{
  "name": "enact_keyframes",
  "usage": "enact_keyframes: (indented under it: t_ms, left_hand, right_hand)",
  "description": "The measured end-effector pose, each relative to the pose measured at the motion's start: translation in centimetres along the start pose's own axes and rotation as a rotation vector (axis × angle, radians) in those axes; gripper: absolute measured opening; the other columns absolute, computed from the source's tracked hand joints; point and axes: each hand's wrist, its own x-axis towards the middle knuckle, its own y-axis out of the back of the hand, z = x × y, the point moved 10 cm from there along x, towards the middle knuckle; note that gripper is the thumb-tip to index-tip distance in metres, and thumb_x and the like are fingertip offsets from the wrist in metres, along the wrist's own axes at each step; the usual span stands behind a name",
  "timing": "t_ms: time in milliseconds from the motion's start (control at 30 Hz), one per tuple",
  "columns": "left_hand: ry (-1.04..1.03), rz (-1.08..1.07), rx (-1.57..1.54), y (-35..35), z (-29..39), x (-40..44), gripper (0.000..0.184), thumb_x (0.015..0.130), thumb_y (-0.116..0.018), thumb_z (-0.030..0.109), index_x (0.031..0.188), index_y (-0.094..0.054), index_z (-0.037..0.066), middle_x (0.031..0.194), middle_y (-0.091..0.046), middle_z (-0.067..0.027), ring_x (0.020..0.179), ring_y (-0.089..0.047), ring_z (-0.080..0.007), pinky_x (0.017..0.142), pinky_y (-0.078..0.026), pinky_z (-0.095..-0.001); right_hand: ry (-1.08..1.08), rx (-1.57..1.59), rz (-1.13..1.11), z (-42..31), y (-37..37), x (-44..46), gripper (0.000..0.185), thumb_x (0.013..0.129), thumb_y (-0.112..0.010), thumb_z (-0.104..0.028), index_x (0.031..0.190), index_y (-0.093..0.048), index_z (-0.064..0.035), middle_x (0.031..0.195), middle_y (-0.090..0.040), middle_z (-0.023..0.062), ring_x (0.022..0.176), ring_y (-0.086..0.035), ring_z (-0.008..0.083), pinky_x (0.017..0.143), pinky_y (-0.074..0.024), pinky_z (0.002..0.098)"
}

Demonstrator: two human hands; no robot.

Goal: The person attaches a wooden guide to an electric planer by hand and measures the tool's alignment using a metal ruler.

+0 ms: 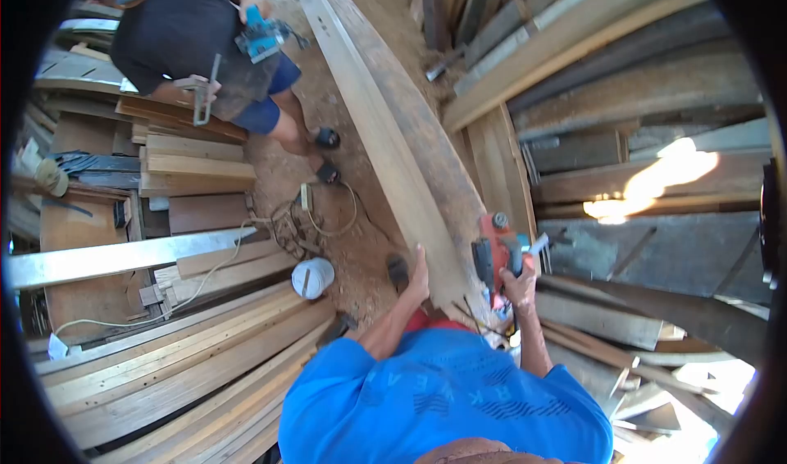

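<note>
I see a long, pale wooden plank [381,136], which extends lengthwise away from the person, with its near end close to the body. A few small dark marks show toward its far part. The electric planer [494,255], red with dark parts, is held in the right hand [520,287], just beside the plank's near part.

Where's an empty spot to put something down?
The long board is mostly bare past the left hand; so is the ground between board and white bucket. Crowded: around the right hand gripping the red tool, the tangled cord, the wood piles.
</note>
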Motion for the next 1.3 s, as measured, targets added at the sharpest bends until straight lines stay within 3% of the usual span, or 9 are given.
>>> enact_keyframes:
  t_ms: [167, 267, 367, 400, 600, 700, 933, 1133, 1300]
  left_hand:
    - [0.105, 0.102, 0.153, -1.7, -1.6, 2.5, 0.096, 0.105, -0.035, 0.076, 0.165, -0.032, 0.001, 0.165, -0.043, -0.0194, 0.15, -0.045, -0.0308, 0.124, -0.036, -0.0441]
    - [-0.016, 0.165, 0.402, 0.6, -6.3, 8.8, 0.089, 0.106, -0.036, 0.073, 0.15, -0.055, -0.003, 0.141, -0.066, -0.021, 0.13, -0.064, -0.0314, 0.111, -0.05, -0.0451]
    - [0.42, -0.008, 1.237, -2.0, -0.9, 2.5, 0.084, 0.105, -0.039, 0.07, 0.12, -0.073, -0.005, 0.106, -0.079, -0.0172, 0.098, -0.077, -0.0314, 0.093, -0.059, -0.0478]
    - [0.293, 0.024, 1.254, -2.4, 0.1, 2.7, 0.075, 0.103, -0.047, 0.065, 0.095, -0.077, -0.003, 0.079, -0.078, -0.0127, 0.073, -0.077, -0.0309, 0.082, -0.061, -0.0475]
    - [0.118, -0.08, 1.341, -0.9, -3.9, 4.6, 0.058, 0.095, -0.065, 0.059, 0.083, -0.077, 0.004, 0.076, -0.077, -0.013, 0.073, -0.077, -0.0286, 0.078, -0.06, -0.0428]
    - [0.102, -0.148, 0.955, 1.5, -5.1, 1.6, 0.038, 0.101, -0.067, 0.04, 0.093, -0.067, 0.003, 0.072, -0.071, -0.0097, 0.057, -0.069, -0.0209, 0.053, -0.055, -0.0363]
    - [0.195, 0.092, 1.083, 16.4, -2.4, -4.4, 0.04, 0.099, -0.068, 0.041, 0.114, -0.067, 0.004, 0.09, -0.075, -0.0079, 0.067, -0.069, -0.0172, 0.058, -0.057, -0.0325]
    - [0.19, 0.387, 0.731, 23.7, 2.1, -8.1, 0.038, 0.099, -0.066, 0.038, 0.115, -0.068, 0.004, 0.094, -0.075, -0.0086, 0.067, -0.069, -0.0152, 0.057, -0.057, -0.0318]
    - [0.257, 0.309, 0.692, 27.3, 2.0, -6.7, 0.038, 0.099, -0.066, 0.035, 0.12, -0.066, 0.003, 0.097, -0.075, -0.0102, 0.067, -0.069, -0.0156, 0.055, -0.055, -0.0305]
  right_hand:
    - [-0.094, 0.038, 0.071, -0.4, 3.2, -4.2, 0.016, 0.085, -0.075, -0.012, 0.09, -0.066, 0.0005, 0.073, -0.06, 0.0002, 0.063, -0.054, 0.0088, 0.057, -0.046, 0.0306]
    - [-0.137, 0.083, 0.099, -1.2, 5.2, -5.0, 0.016, 0.085, -0.074, -0.011, 0.09, -0.065, 0.001, 0.073, -0.061, 0.0003, 0.06, -0.053, 0.0085, 0.055, -0.045, 0.0306]
    - [-0.186, 0.071, 0.061, -1.1, 4.3, -5.3, 0.016, 0.085, -0.074, -0.011, 0.092, -0.066, 0.0012, 0.073, -0.06, 0.0006, 0.058, -0.052, 0.0085, 0.054, -0.0441, 0.0307]
    - [-0.165, 0.132, 0.062, -1.3, 4.0, -5.1, 0.018, 0.085, -0.075, -0.013, 0.093, -0.066, 0.0014, 0.072, -0.059, 0.0007, 0.059, -0.052, 0.009, 0.054, -0.0442, 0.0308]
    - [-0.14, 0.049, -0.082, -3.1, -0.1, -2.6, 0.023, 0.084, -0.078, -0.017, 0.093, -0.066, 0.0011, 0.07, -0.058, 0.0007, 0.061, -0.053, 0.0106, 0.056, -0.0457, 0.0322]
    - [-0.072, 0.06, -0.16, -4.3, -4.1, -0.3, 0.026, 0.084, -0.078, -0.017, 0.098, -0.068, 0.0022, 0.071, -0.064, 0.0046, 0.062, -0.06, 0.0132, 0.058, -0.0497, 0.0343]
    - [0.004, 0.047, -0.299, -5.2, -12.5, 4.2, 0.035, 0.082, -0.078, -0.019, 0.108, -0.071, 0.0035, 0.083, -0.072, 0.0128, 0.072, -0.069, 0.0206, 0.068, -0.0554, 0.0388]
    - [0.101, -0.082, -0.269, -1.7, -14.7, 7.2, 0.036, 0.079, -0.079, -0.02, 0.107, -0.072, 0.0017, 0.086, -0.074, 0.0191, 0.078, -0.071, 0.0295, 0.076, -0.0565, 0.0444]
    - [0.053, -0.177, -0.244, 0.1, -14.3, 7.9, 0.034, 0.079, -0.077, -0.018, 0.106, -0.071, 0.0019, 0.087, -0.073, 0.02, 0.08, -0.071, 0.0306, 0.077, -0.0557, 0.0451]
